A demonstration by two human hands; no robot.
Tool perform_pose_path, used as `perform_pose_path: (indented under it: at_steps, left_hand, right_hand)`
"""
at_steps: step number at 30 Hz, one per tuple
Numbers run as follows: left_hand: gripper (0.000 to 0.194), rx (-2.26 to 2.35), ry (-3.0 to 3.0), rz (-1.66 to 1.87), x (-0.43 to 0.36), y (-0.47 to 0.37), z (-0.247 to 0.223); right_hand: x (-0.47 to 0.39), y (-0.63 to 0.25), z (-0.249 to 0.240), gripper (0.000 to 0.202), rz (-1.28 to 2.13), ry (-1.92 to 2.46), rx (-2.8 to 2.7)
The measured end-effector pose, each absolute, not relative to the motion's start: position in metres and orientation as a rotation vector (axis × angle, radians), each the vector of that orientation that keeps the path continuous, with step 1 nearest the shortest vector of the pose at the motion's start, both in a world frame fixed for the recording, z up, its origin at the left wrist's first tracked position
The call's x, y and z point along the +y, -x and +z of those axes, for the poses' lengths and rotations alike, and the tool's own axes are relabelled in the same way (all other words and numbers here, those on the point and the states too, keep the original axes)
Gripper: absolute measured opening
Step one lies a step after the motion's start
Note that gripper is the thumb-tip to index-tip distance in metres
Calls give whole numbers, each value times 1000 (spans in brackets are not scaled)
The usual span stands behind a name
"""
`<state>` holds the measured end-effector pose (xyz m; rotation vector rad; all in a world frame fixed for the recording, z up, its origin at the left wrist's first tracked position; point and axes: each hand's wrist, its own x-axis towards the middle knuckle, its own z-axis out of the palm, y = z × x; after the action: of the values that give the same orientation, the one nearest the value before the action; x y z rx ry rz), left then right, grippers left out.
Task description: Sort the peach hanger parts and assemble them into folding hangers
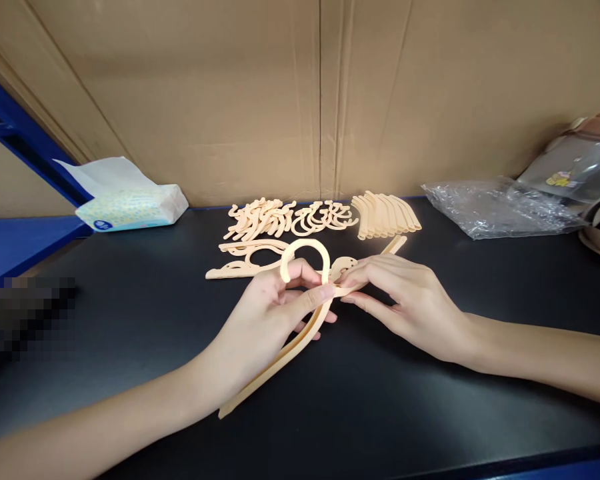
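Observation:
My left hand (285,310) is closed round the middle of a beige plastic hanger (280,359), its thumb near the base of the hook (310,245). The hook stands up over my fingers, and one curved arm of the hanger runs down toward the table's front. My right hand (405,293) pinches a beige piece (395,244) at the same joint, and part of it sticks out behind the fingers. The fingertips hide how the pieces meet. Behind my left hand lie flat beige hanger parts (237,269).
On the black table (130,333), small curved pieces (263,220), hooks (325,217) and long arm pieces (387,215) lie along the back. A tissue pack (135,207) is at the left, a clear plastic bag (500,208) at the right, beside another bag (573,163). Cardboard stands behind.

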<state>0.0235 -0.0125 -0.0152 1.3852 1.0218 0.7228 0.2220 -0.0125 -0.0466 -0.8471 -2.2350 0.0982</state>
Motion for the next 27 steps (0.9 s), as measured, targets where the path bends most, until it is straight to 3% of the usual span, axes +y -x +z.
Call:
perform_pose_path:
  at_steps: [7, 18, 27]
  left_hand:
    - [19, 987, -1603, 806, -18, -24, -17]
    - [15, 1087, -1778, 730, -17, -23, -17]
    - [19, 1065, -1453, 597, 2, -12, -8]
  right_hand:
    - [-15, -221, -46, 8, 209, 849, -2276]
    - [-17, -222, -47, 20, -340, 742, -2391]
    - [-7, -223, -43, 14, -486, 748, -2338]
